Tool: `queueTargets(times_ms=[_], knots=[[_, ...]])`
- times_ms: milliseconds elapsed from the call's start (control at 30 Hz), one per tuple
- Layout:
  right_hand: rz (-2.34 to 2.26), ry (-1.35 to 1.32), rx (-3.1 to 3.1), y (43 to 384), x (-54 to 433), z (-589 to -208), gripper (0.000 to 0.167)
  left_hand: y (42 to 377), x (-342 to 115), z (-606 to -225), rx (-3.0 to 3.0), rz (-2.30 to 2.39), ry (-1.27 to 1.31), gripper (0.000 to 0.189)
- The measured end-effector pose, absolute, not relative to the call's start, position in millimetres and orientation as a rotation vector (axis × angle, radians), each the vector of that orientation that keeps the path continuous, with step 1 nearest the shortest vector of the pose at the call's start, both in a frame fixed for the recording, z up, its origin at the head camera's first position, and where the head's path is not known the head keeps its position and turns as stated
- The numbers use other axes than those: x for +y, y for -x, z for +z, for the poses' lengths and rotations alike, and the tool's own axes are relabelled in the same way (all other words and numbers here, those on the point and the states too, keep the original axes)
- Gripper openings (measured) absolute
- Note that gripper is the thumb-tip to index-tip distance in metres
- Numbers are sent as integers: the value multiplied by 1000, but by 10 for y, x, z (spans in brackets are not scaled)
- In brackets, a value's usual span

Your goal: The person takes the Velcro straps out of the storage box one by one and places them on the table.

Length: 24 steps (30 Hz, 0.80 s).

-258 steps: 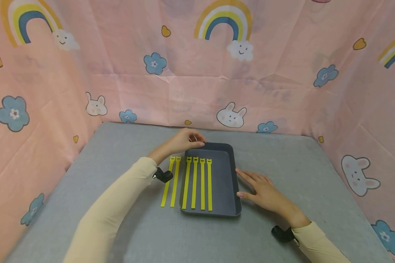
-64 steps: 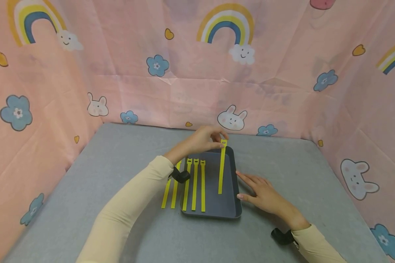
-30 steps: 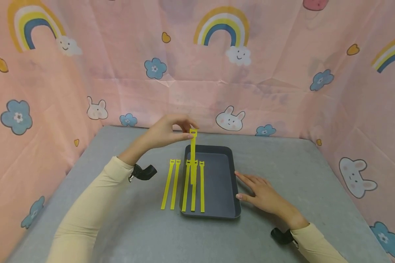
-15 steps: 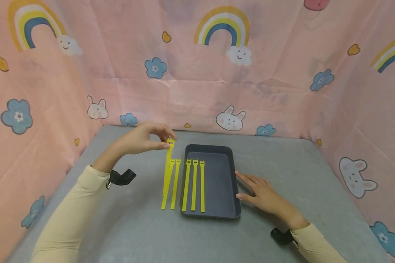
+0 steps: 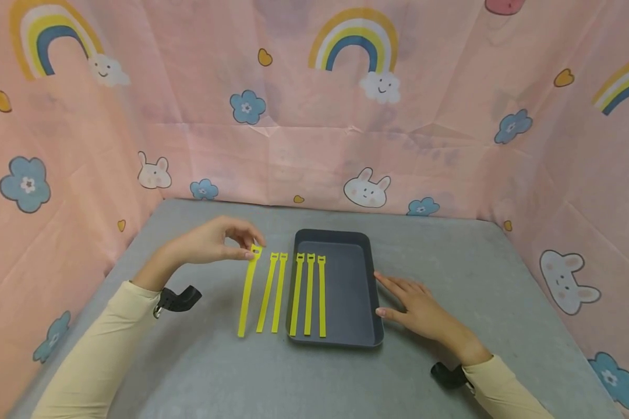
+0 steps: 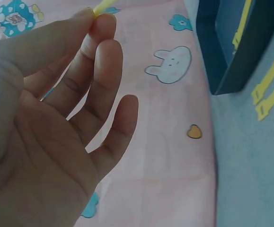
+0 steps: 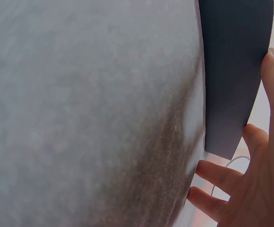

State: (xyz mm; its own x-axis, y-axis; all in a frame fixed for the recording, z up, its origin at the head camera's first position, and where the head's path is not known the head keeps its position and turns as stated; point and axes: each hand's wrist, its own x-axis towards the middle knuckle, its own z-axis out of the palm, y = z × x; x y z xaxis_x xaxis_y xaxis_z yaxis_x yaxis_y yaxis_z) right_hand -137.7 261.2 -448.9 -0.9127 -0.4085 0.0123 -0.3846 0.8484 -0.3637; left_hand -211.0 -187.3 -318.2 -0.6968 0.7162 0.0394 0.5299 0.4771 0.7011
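Observation:
My left hand (image 5: 217,241) pinches a yellow strap-like cable tie (image 5: 246,297) by its slotted head, between thumb and fingertips. The tie slants down close over the table, left of two other yellow cable ties (image 5: 265,299) lying side by side there. In the left wrist view only a short piece of the held tie (image 6: 100,8) shows at the fingertips. Three more ties (image 5: 322,299) lie lengthwise in the left part of a dark grey tray (image 5: 351,297). Extended fingers of my right hand (image 5: 421,308) rest against the tray's right side.
The grey table (image 5: 215,372) extends around the tray. A pink printed cloth (image 5: 293,145) stands as walls behind and at both sides. A black wrist camera mount sits on each wrist.
My left hand took the rightmost tie out of the tray, carried it left across the others, and lowered it left of the two on the table. The right hand stayed at the tray.

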Motion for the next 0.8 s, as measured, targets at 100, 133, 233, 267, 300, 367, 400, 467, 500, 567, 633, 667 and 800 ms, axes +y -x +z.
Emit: queueTargets(times_ms=[100, 133, 233, 267, 300, 367, 400, 467, 500, 567, 633, 667, 800], knots=[[-559, 635, 2958, 1379, 2612, -4494, 76, 2152, -1869, -3277, 2442, 1055, -1048, 22], [-557, 636, 2959, 1380, 2611, -4494, 76, 2171, -1867, -3316, 2436, 1062, -1043, 22], [-550, 641, 2963, 1380, 2610, -4496, 76, 2226, -1867, -3428, 2426, 1088, -1020, 21], [-550, 644, 2963, 1382, 2609, -4496, 76, 2245, -1869, -3464, 2428, 1094, -1013, 22], [-549, 646, 2963, 1383, 2608, -4497, 76, 2265, -1871, -3499, 2428, 1104, -1006, 22], [-545, 649, 2965, 1384, 2609, -4500, 76, 2312, -1883, -3567, 2437, 1113, -992, 22], [-545, 651, 2965, 1385, 2609, -4502, 76, 2337, -1890, -3602, 2442, 1117, -982, 23], [-548, 653, 2968, 1388, 2613, -4509, 76, 2393, -1903, -3677, 2453, 1130, -963, 23], [-550, 653, 2969, 1388, 2615, -4511, 76, 2425, -1910, -3718, 2458, 1137, -953, 23], [-555, 654, 2970, 1389, 2622, -4518, 76, 2491, -1920, -3809, 2471, 1152, -932, 23], [-555, 654, 2971, 1390, 2625, -4522, 76, 2545, -1921, -3890, 2474, 1176, -915, 25], [-556, 654, 2970, 1390, 2626, -4523, 76, 2571, -1918, -3927, 2477, 1184, -908, 26], [-558, 649, 2971, 1391, 2630, -4525, 76, 2661, -1895, -4042, 2501, 1167, -893, 28]])
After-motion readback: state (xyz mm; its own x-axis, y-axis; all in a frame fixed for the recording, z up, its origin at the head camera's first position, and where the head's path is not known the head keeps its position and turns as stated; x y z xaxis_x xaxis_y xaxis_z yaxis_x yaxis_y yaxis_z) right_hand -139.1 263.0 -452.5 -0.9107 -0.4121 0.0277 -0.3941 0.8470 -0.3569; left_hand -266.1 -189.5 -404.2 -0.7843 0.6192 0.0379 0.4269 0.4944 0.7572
